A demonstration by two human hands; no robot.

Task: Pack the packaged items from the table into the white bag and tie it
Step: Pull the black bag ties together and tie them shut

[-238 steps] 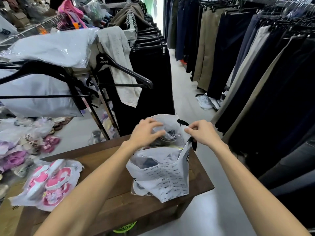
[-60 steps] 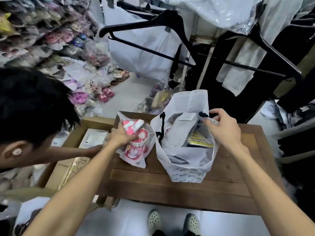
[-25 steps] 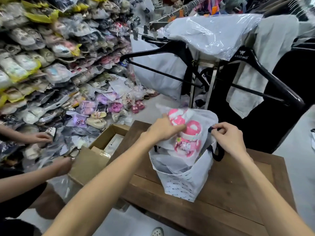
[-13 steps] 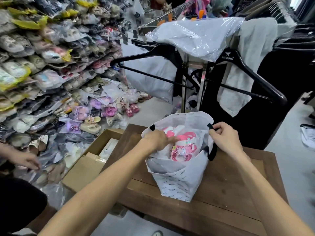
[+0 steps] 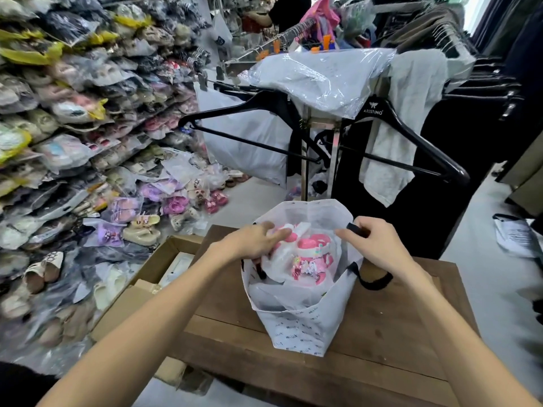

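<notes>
White bag [image 5: 296, 330]: one, standing upright on the counter [image 5: 390, 333], mouth opening upward.
Pink sandal packet [image 5: 305, 259]: one, lying inside the bag's top.
Left hand [image 5: 252, 240]: pressing the packet, fingers extended.
Right hand [image 5: 373, 242]: pinching the black handle [image 5: 354, 228].

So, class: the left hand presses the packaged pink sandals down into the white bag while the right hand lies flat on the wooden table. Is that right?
Not quite. In the head view the right hand is off the wooden table; it pinches the black handle at the white bag rim. The left hand does press on the packaged pink sandals in the bag.
</notes>
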